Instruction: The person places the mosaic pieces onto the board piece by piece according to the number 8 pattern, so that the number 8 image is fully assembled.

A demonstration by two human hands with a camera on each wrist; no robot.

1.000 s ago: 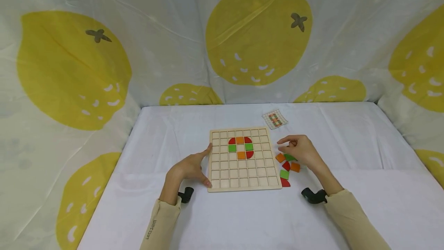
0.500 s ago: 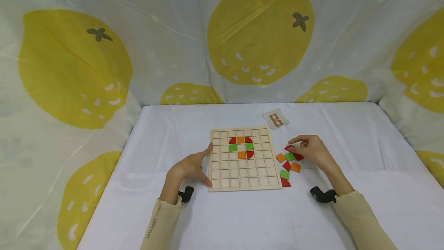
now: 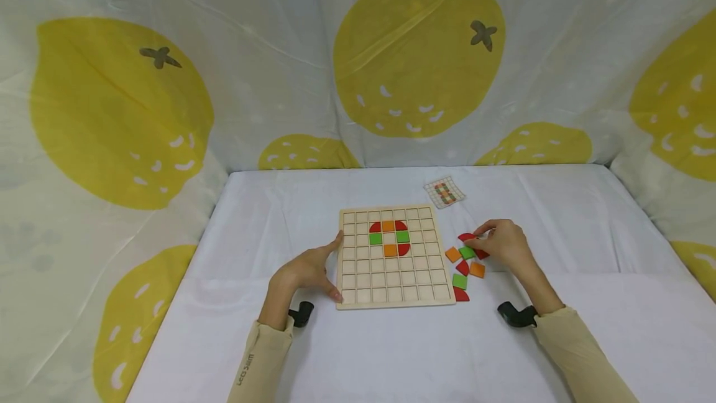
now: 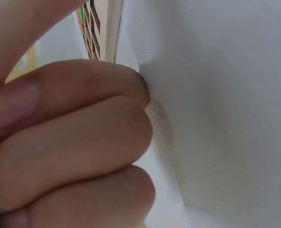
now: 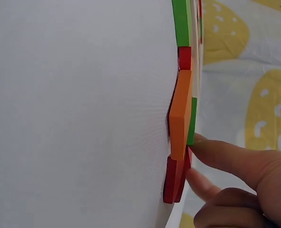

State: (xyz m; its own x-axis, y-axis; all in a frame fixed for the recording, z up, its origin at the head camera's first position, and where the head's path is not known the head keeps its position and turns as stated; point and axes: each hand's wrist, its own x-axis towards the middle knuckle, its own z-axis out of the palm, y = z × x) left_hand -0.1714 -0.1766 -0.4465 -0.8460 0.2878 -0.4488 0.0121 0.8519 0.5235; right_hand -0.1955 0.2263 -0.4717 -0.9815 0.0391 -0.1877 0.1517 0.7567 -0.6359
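Observation:
In the head view my left hand (image 3: 304, 269) touches the left side of a wooden grid board (image 3: 363, 280), index finger at its upper part, thumb at the lower corner. The left wrist view shows its other fingers (image 4: 73, 137) folded. Red, orange and green tiles form a ring on the board, with a green square tile (image 3: 403, 237) on its right side. Right of the board, my right hand (image 3: 506, 244) holds thumb and index finger at a red quarter-circle tile (image 5: 188, 154). Another red tile (image 3: 466, 237) lies beside the fingertips, and an orange tile (image 5: 179, 114) is in front of them.
More loose tiles lie along the board's right edge, among them an orange square (image 3: 477, 270), a green square (image 3: 460, 281) and a red quarter-circle (image 3: 461, 295). A pattern card (image 3: 444, 192) lies behind the board. A lemon-print cloth (image 3: 279, 67) hangs at the back.
My right hand has moved right from beside the board to the red tiles, uncovering a green tile. Its thumb and index finger have drawn closer together. My left hand stays at the board's edge.

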